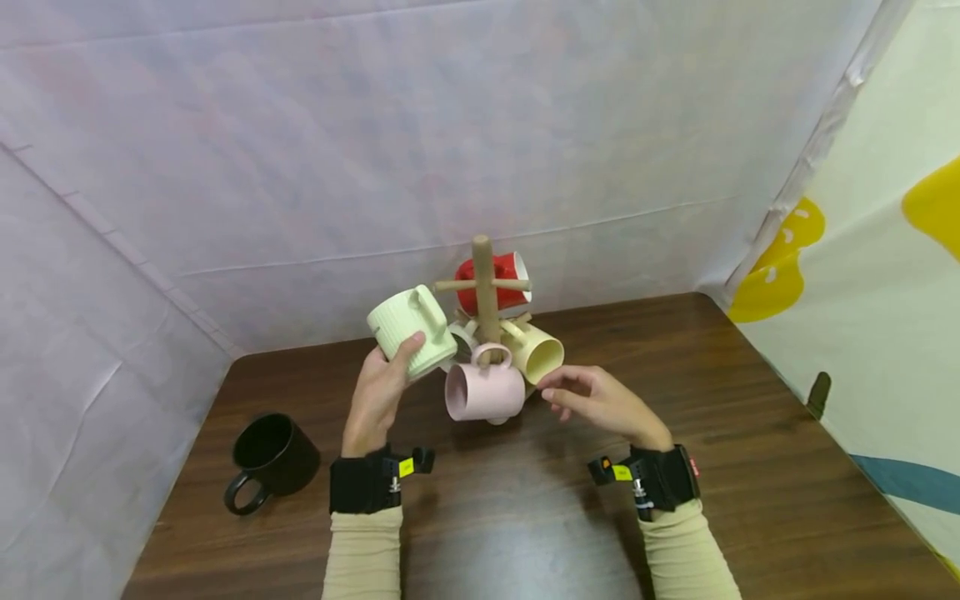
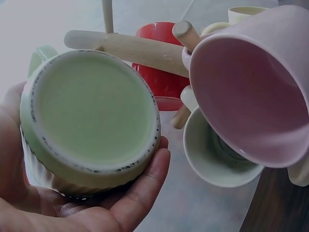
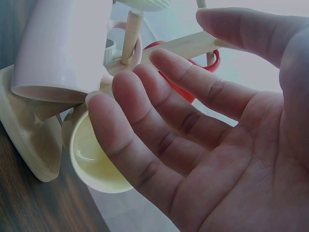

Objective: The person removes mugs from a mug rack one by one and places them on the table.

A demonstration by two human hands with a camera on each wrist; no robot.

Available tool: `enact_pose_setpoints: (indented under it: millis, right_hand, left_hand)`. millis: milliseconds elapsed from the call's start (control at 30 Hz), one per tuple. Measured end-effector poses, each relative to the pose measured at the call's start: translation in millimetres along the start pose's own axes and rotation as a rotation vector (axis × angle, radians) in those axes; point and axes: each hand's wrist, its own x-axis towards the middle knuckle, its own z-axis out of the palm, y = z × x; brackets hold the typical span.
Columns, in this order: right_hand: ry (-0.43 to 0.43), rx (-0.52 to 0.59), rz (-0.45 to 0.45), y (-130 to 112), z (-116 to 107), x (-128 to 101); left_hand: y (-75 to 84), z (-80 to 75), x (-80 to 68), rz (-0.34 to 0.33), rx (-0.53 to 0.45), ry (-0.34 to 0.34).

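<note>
The green mug (image 1: 405,332) is up off the table, just left of the wooden mug tree (image 1: 486,292), tipped so its flat base faces the wrist camera. The left hand (image 1: 377,398) has it cupped round the ribbed body, fingers under, thumb on the side. Its handle points toward the tree's pegs.

My guess is it's glazed ceramic: stiff, a bit heavy, slick where it's smooth, and it'll chip if it knocks a peg. The ribs give decent traction, so holding the body like this looks right and keeps the handle free.

The right hand (image 1: 600,402) holds nothing, fingers loosely spread, hovering just near the yellow mug (image 1: 536,350) and the pink mug (image 1: 483,390), both hanging on the tree. A red mug (image 1: 504,273) hangs on the far side, and a whitish one shows in the left wrist view. A black mug (image 1: 272,458) sits on the brown table (image 1: 750,433), well off to the left.
</note>
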Motion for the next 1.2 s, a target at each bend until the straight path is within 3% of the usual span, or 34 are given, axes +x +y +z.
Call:
enact_pose_setpoints:
  millis: [1200]
  right_hand:
    - [-0.029, 0.008, 0.009, -2, 5, 3]
  left_hand:
    - [-20.4, -20.6, -27.4, -0.022, 0.123, -0.104]
